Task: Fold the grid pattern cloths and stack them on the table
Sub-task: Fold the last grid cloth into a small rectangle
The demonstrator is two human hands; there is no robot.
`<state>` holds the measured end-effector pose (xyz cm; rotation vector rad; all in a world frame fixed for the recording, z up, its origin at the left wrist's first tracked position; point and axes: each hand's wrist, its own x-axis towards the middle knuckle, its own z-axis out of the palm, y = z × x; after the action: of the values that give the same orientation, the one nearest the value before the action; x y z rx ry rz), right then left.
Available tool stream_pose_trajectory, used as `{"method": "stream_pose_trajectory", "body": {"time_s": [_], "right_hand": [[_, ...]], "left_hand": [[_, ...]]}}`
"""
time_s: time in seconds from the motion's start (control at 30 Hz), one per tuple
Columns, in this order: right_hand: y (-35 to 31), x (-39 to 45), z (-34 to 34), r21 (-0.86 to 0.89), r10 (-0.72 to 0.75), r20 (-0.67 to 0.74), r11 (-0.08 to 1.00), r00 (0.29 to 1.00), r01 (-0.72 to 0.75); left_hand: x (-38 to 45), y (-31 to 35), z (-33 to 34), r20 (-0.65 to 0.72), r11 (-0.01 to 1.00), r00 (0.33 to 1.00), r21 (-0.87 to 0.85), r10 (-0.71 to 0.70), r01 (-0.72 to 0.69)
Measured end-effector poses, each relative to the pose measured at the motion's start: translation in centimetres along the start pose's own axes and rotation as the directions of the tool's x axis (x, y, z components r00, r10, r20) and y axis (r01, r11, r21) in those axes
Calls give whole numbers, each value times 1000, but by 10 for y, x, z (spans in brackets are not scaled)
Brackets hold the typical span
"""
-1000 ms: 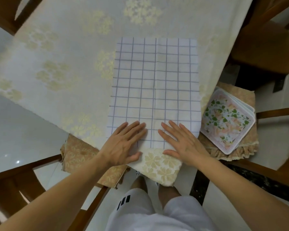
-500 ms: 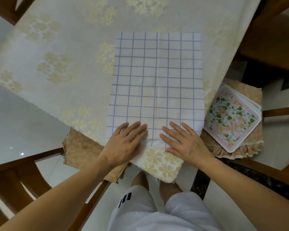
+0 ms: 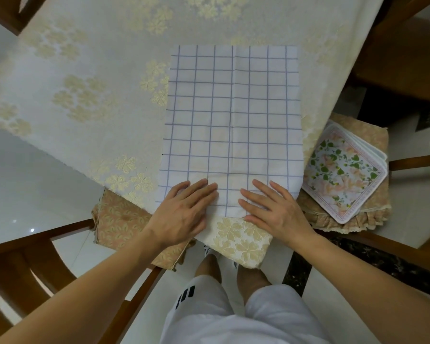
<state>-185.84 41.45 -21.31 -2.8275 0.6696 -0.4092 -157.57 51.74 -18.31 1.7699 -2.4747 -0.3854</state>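
A white cloth with a blue grid pattern (image 3: 231, 115) lies flat as a long rectangle on the table corner, a crease running down its middle. My left hand (image 3: 184, 212) presses flat on the cloth's near left edge, fingers straight. My right hand (image 3: 273, 209) presses flat on the near right edge, fingers spread. Both palms reach over the near hem onto the tablecloth.
The table wears a cream tablecloth with gold flowers (image 3: 90, 78), its corner hanging toward me. A stack of floral cloths (image 3: 343, 172) sits on a cushioned chair at right. Another cushioned wooden chair (image 3: 119, 219) stands at left. My legs are below the corner.
Both hands stay flat on the cloth's near edge, the fingers a little closer together. The camera has shifted slightly; the cloth has not visibly moved on the table.
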Motion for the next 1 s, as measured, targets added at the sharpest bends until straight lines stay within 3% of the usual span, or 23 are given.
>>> {"method": "stream_pose_trajectory", "body": {"time_s": [0.2,0.6,0.67,0.83,1.0], "right_hand": [[-8,5,-1,55,46,-85,998,995,-41],[-23,3,-19,189,193,-124,967,973,-168],[-26,4,-21,160,195,-90,971,977,-179],[-39,2,-24,45,215,154,973,964,-224],[-49,-16,-31,41,231,123,971,965,-237]], "left_hand": [[-5,8,5,39,999,999,49,-21,19],[-10,18,4,-95,995,991,-55,-92,87],[-10,19,-1,-96,992,990,-75,-108,101],[-14,24,-15,-90,984,985,-110,-147,137],[-33,30,-20,-65,983,985,-102,-159,152]]}}
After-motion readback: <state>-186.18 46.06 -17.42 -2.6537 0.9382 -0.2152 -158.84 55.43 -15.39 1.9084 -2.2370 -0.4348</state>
